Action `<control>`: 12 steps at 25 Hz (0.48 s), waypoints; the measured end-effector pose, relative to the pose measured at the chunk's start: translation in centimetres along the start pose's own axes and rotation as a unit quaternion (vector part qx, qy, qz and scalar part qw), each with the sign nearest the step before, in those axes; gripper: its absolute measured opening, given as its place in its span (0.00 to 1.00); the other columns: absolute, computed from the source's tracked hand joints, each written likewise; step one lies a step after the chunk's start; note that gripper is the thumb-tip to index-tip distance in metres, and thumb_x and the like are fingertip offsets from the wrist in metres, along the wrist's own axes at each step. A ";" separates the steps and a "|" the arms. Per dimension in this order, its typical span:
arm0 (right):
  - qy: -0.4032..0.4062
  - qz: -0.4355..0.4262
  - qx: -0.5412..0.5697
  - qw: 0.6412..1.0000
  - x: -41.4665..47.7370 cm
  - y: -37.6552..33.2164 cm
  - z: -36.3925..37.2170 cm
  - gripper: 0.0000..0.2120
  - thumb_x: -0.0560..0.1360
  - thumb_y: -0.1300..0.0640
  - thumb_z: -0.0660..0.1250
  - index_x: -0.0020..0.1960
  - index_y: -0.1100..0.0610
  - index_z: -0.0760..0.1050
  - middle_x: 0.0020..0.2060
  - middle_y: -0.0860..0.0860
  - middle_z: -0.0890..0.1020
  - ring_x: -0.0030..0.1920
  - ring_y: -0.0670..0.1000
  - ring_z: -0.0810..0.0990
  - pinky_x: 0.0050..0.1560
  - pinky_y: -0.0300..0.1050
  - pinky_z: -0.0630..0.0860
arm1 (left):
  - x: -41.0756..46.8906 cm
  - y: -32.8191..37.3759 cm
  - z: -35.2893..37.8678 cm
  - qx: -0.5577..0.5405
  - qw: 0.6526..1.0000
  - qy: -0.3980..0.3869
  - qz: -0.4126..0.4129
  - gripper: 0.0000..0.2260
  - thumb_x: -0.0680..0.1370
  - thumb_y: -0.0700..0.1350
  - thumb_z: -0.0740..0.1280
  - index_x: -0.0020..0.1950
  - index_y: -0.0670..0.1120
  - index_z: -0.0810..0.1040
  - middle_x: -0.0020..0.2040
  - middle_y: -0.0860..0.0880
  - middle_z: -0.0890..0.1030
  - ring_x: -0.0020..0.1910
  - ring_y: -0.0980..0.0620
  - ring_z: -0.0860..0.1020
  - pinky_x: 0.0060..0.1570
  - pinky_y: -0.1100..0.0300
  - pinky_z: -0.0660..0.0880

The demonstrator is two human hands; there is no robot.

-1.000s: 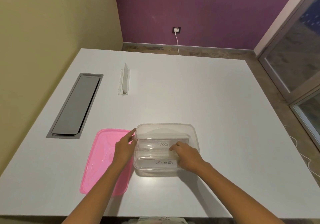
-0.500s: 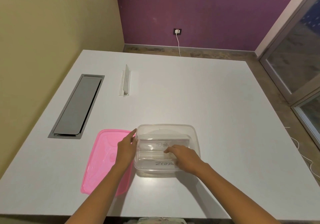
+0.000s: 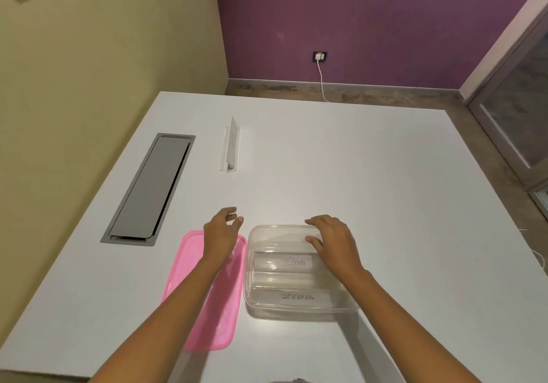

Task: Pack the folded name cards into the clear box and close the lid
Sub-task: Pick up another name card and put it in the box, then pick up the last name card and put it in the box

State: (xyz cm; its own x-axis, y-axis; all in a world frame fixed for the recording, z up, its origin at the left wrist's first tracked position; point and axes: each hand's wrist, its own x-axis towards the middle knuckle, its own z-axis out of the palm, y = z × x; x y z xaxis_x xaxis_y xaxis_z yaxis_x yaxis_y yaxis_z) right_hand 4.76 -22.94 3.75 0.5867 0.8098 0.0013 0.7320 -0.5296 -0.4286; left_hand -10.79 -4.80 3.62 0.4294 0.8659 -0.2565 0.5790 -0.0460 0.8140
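Observation:
The clear box [image 3: 252,282] stands open near the table's front edge. Two folded name cards lie inside it: one marked "DOG" [image 3: 284,262] in the middle and one marked "ZEBRA" [image 3: 296,296] against the near wall. The pink lid [image 3: 207,308] lies flat on the table just left of the box. A third name card [image 3: 232,144] stands upright farther back on the table. My left hand [image 3: 221,234] hovers above the lid's far end, fingers apart and holding nothing. My right hand [image 3: 333,239] is over the box's far right part, fingers spread and holding nothing.
A grey cable hatch [image 3: 148,190] is set into the white table [image 3: 355,160] at the left. The yellow wall runs along the table's left side. A socket with a white cable [image 3: 321,71] is on the purple wall behind.
Both hands have come off the box and lifted forward: the left left the box's side wall, the right came out from the cards inside. The head camera has tilted.

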 end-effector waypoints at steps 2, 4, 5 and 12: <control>-0.031 0.025 -0.004 0.999 1.1 0.3 0.3 0.17 0.76 0.50 0.66 0.64 0.52 0.75 0.61 0.49 0.79 0.60 0.52 0.76 0.62 0.45 0.69 | 2.5 1.0 0.1 -0.004 1.000 0.015 -0.002 0.16 0.77 0.42 0.66 0.64 0.40 0.75 0.60 0.41 0.80 0.58 0.44 0.78 0.60 0.59 0.71; -0.049 0.028 -0.017 0.998 2.1 0.8 0.6 0.15 0.77 0.49 0.64 0.62 0.50 0.76 0.58 0.48 0.81 0.58 0.52 0.78 0.57 0.46 0.72 | 5.7 2.1 0.3 0.009 0.999 0.032 -0.009 0.17 0.78 0.44 0.65 0.66 0.39 0.73 0.63 0.39 0.77 0.61 0.41 0.76 0.63 0.50 0.72; -0.056 0.025 -0.029 0.998 2.5 1.0 0.6 0.13 0.78 0.49 0.63 0.61 0.48 0.77 0.55 0.48 0.82 0.56 0.51 0.79 0.54 0.45 0.73 | 7.4 2.5 0.3 0.030 0.999 0.042 -0.012 0.19 0.78 0.45 0.64 0.67 0.38 0.71 0.64 0.38 0.76 0.63 0.40 0.74 0.64 0.50 0.71; -0.102 -0.004 -0.060 0.993 4.5 1.7 0.3 0.11 0.79 0.54 0.62 0.57 0.47 0.80 0.46 0.46 0.85 0.47 0.51 0.82 0.42 0.43 0.74 | 18.9 5.4 0.5 0.092 0.990 0.073 -0.076 0.24 0.77 0.43 0.67 0.70 0.36 0.65 0.66 0.36 0.74 0.65 0.38 0.73 0.59 0.51 0.71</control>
State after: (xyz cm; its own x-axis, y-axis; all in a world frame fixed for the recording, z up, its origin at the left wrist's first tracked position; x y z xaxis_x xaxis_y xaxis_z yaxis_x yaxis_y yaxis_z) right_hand 8.56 -20.07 2.73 0.5081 0.8414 -0.1839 0.7789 -0.5400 -0.3189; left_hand 0.79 11.03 2.91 0.2305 0.9316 -0.2809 0.7517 0.0128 0.6594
